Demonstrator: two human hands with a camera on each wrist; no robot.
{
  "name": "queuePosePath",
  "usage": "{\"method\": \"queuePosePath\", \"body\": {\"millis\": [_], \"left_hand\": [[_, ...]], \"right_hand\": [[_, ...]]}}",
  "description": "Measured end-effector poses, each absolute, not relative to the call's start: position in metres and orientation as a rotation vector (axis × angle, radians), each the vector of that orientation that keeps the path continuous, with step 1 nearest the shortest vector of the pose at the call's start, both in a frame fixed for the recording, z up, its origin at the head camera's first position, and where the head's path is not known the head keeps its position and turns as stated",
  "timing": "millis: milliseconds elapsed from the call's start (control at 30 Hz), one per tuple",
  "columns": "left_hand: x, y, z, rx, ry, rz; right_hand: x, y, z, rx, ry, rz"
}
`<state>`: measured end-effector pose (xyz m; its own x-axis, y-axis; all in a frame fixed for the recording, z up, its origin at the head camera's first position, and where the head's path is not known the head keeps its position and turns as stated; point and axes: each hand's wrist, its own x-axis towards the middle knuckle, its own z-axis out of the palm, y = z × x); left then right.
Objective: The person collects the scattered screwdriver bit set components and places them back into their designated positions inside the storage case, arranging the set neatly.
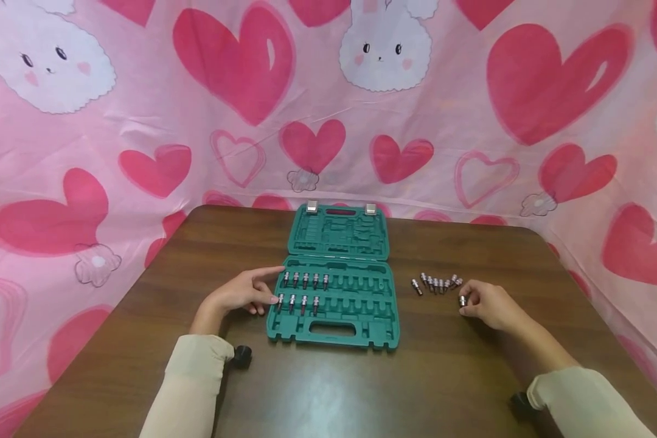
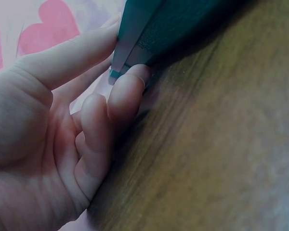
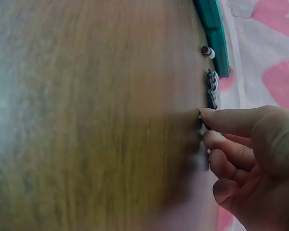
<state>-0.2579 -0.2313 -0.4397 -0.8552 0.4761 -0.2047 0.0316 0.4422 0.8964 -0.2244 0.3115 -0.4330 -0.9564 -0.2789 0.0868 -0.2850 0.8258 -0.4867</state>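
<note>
we see an open green case (image 1: 380, 325) which lies on the brown worktop (image 1: 328, 395), near the far edge and about in its middle; the lid (image 1: 339, 234) is turned toward this far edge. inside the case, at its left side, stand an upper row of five bits (image 1: 305, 278) and a lower row of four bits (image 1: 303, 302); the slots on the right side hold none.

our left hand (image 1: 243, 292) is relaxed, with the index finger stretched out; index finger and thumb touch the left edge of the case. our right hand (image 1: 491, 304) pinches one metal bit (image 1: 462, 301) between thumb and fingers, over the right half of the worktop. between this hand and the case lies a small group of loose bits (image 1: 441, 285), close together, and one single bit (image 1: 417, 287) a little nearer to the case.

behind the far edge hangs a pink cloth (image 1: 312, 79) with hearts and rabbits.
</note>
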Motion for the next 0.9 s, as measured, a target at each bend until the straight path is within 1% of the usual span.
{"method": "queuePosePath", "body": {"millis": [633,900], "left_hand": [[-0.256,-0.23,-0.438,0.437,2.274,1.389],[-0.255,-0.23,-0.437,0.448,2.275,1.394]], "right_hand": [[-0.224,0.305,-0.439,0.462,-2.931,0.725],[-0.226,0.3,-0.438,0.514,-2.899,0.702]]}}
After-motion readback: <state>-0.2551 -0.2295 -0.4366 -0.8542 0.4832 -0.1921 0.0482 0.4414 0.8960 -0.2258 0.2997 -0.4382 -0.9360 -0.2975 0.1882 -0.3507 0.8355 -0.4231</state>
